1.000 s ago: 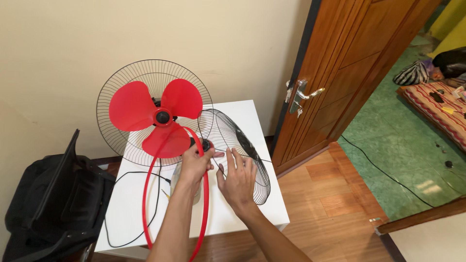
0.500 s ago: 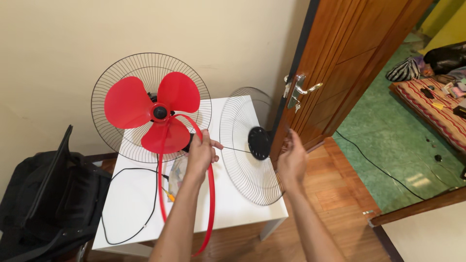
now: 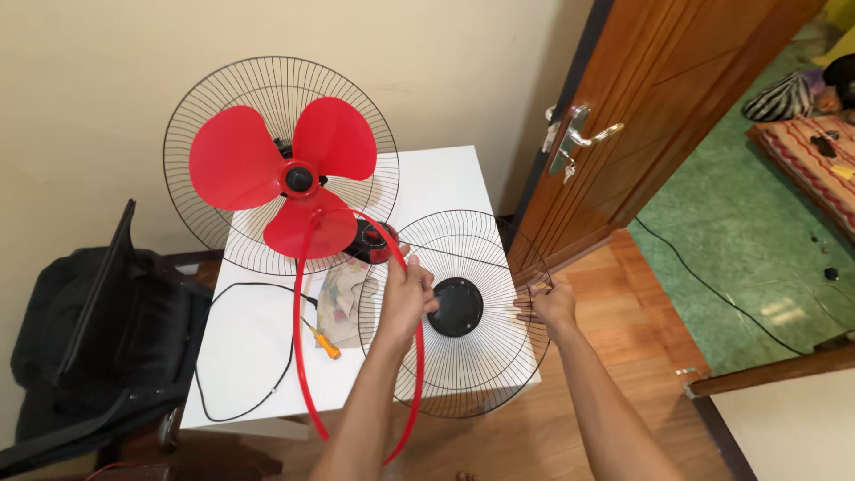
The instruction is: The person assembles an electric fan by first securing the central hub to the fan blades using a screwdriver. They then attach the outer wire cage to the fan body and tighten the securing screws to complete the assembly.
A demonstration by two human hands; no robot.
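Observation:
A table fan with red blades (image 3: 283, 177) stands on a white table (image 3: 252, 360), its rear wire guard (image 3: 198, 98) behind the blades. I hold the loose front wire guard (image 3: 472, 365), with a black centre disc (image 3: 455, 306), flat-on in front of me. My left hand (image 3: 405, 294) grips the guard's left rim together with a red plastic ring (image 3: 304, 356) that loops down past the table edge. My right hand (image 3: 550, 304) grips the guard's right rim.
A black bag (image 3: 98, 338) stands left of the table. A black cord (image 3: 239, 405) and a screwdriver with a yellow handle (image 3: 322, 342) lie on the tabletop beside a small plastic packet (image 3: 340, 298). An open wooden door (image 3: 655, 116) is at the right.
The front guard has turned from edge-on to facing me and come lower. My right hand moved from its inner wires to its right rim. The left hand keeps hold of the ring.

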